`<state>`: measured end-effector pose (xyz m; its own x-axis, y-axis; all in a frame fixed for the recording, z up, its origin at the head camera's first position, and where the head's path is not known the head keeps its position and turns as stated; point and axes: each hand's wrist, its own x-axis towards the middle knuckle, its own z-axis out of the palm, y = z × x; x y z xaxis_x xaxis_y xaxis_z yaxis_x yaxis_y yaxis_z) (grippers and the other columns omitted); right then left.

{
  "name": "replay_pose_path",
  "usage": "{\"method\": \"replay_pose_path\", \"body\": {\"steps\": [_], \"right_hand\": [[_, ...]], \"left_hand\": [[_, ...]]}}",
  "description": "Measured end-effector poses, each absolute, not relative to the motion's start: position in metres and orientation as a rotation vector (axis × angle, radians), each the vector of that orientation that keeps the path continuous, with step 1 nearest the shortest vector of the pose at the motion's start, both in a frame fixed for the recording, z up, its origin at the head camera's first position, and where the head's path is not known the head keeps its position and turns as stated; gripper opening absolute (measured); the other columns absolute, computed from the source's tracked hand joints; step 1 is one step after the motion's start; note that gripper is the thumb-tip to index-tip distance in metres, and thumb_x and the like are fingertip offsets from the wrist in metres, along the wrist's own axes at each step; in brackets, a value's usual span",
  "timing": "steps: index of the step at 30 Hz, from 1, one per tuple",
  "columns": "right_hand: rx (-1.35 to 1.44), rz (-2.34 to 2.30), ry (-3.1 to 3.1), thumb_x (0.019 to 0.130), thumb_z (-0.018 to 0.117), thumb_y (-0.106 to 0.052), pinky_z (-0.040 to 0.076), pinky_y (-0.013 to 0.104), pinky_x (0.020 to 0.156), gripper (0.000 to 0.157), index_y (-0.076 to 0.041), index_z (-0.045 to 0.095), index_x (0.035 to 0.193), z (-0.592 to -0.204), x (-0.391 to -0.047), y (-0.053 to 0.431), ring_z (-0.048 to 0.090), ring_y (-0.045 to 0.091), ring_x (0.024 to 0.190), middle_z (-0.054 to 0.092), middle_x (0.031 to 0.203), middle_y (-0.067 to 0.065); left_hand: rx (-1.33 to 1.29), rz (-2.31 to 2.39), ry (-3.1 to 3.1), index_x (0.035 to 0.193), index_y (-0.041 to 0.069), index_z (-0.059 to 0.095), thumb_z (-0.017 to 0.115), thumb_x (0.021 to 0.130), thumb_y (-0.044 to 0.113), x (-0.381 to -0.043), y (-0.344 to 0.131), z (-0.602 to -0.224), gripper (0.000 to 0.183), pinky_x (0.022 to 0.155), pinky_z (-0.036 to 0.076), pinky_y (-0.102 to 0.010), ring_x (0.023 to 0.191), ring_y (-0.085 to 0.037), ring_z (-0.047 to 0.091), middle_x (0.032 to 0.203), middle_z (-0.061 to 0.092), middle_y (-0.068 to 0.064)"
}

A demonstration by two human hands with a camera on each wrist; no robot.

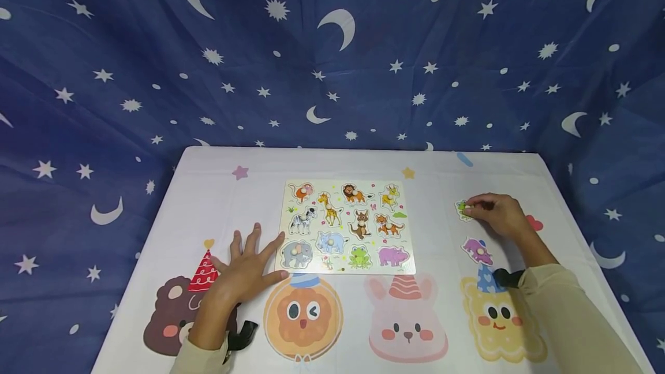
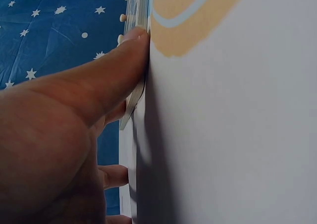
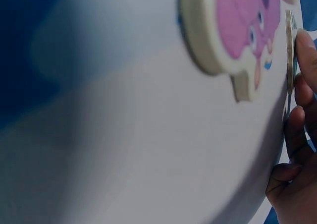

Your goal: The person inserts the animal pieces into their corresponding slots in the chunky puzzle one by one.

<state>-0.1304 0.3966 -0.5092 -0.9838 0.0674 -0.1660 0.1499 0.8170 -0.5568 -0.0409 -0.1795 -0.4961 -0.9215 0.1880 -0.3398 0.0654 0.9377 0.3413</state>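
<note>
A wooden animal puzzle board (image 1: 349, 268) lies flat at the middle of the table, with knobbed animal pieces on it. My left hand (image 1: 245, 273) spreads its fingers at the board's lower left corner; in the left wrist view the thumb (image 2: 116, 63) presses the board's edge. Far to the right, my right hand (image 1: 501, 215) pinches a green frog puzzle piece (image 1: 460, 210) at or close to the table surface. Just below that hand lies a purple hippo puzzle piece (image 1: 477, 251), seen large and close in the right wrist view, its knob partly cut off by the frame.
A white tablecloth (image 1: 358, 322) with printed cartoon animals and shapes covers the table. Behind and at both sides hangs a dark blue curtain (image 1: 291, 103) with moons and stars. A black strap part (image 1: 243, 336) sticks out by the left wrist, another (image 1: 508, 277) by the right.
</note>
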Motion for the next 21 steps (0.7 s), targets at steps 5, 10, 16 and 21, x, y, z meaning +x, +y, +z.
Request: {"method": "replay_pose_path", "body": {"steps": [5,10,16,21], "right_hand": [[0.154,-0.908,2.853,0.086,0.081,-0.044,0.044,0.023,0.067,0.042,-0.010,0.077,0.110,-0.510,-0.127,0.397,0.052,0.020,0.087,0.065,0.092,0.007],[0.111,-0.874,2.899,0.086,0.082,-0.041,0.045,0.023,0.070,0.038,-0.008,0.077,0.105,-0.510,-0.126,0.393,0.053,0.021,0.087,0.065,0.093,0.007],[0.079,-0.878,2.875,0.086,0.083,-0.034,0.051,0.045,0.092,0.032,-0.007,0.077,0.104,-0.505,-0.125,0.375,0.056,0.032,0.107,0.061,0.112,0.011],[-0.032,-0.959,2.875,0.087,0.083,-0.024,0.048,0.059,0.103,0.025,-0.006,0.075,0.102,-0.490,-0.120,0.352,0.058,0.041,0.121,0.065,0.126,0.018]], "left_hand": [[0.188,0.451,2.722,0.159,0.037,0.035,0.073,0.086,0.059,-0.040,-0.179,-0.496,0.085,0.089,-0.004,-0.096,0.148,-0.066,-0.004,0.170,0.006,-0.024],[0.195,0.450,2.725,0.159,0.037,0.034,0.072,0.086,0.059,-0.040,-0.180,-0.497,0.085,0.088,-0.004,-0.096,0.148,-0.066,-0.004,0.170,0.006,-0.024],[0.183,0.446,2.721,0.159,0.037,0.034,0.073,0.086,0.059,-0.041,-0.181,-0.497,0.086,0.089,-0.003,-0.096,0.149,-0.066,-0.005,0.171,0.005,-0.024],[0.190,0.452,2.726,0.159,0.037,0.035,0.073,0.086,0.058,-0.041,-0.181,-0.497,0.086,0.088,-0.004,-0.096,0.149,-0.066,-0.004,0.171,0.006,-0.024]]}}
